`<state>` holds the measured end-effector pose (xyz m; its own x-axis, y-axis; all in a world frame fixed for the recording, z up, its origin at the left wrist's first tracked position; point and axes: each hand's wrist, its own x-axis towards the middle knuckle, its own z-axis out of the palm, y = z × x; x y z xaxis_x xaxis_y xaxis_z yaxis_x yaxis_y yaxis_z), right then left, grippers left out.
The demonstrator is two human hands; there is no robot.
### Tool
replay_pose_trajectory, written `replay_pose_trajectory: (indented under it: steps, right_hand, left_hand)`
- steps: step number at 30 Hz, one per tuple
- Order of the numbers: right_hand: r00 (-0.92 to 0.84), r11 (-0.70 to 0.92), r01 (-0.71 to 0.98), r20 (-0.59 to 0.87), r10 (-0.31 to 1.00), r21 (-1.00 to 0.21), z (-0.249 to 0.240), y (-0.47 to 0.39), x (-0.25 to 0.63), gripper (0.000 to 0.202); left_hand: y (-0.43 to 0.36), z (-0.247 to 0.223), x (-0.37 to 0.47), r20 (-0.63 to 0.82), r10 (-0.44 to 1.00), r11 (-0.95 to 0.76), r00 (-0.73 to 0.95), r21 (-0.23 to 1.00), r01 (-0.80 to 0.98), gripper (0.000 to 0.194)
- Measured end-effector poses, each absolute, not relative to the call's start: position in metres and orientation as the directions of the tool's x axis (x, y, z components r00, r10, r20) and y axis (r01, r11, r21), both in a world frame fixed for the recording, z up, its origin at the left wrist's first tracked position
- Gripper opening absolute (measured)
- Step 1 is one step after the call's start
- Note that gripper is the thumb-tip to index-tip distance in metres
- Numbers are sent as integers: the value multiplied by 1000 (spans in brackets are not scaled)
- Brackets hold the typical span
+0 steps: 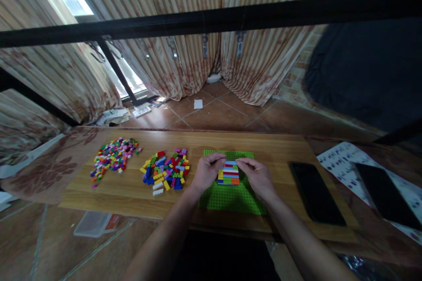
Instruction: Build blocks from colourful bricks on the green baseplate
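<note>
A block of toy bricks (228, 174) in striped colours, among them red, white, yellow, blue and orange, sits on a green studded baseplate (232, 197). My left hand (208, 171) is closed at the block's far left corner, thumb and fingers curled together. At the far right corner my right hand (257, 176) pinches the block's edge between thumb and forefinger. A light blue strip shows between the two sets of fingertips. The fingers partly cover the block's far end, so I cannot tell whether a loose brick is there.
On the wooden table (194, 208), left of the baseplate, lie a pile of larger bricks (168, 169) and a heap of tiny coloured pieces (115, 158). A black phone-like slab (316, 193) lies on the right. A dark rail (211, 17) crosses beyond the table.
</note>
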<state>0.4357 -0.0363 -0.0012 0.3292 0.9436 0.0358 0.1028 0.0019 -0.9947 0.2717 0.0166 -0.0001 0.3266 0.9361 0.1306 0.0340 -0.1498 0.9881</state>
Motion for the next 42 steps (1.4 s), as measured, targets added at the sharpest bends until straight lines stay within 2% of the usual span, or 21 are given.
replay_pose_trajectory:
  steps: [27, 34, 42]
  right_hand:
    - [301, -16, 145, 29, 953, -989, 0, -34, 439, 25]
    - [316, 66, 198, 128, 940, -978, -5, -39, 437, 24]
    - [333, 137, 214, 204, 920, -967, -6, -43, 433, 19]
  left_hand:
    - [15, 1, 273, 164, 938, -209, 306, 970, 122, 16]
    - [8, 8, 270, 253, 919, -329, 301, 915, 235, 16]
    - [4, 10, 269, 271, 915, -353, 299, 898, 265, 15]
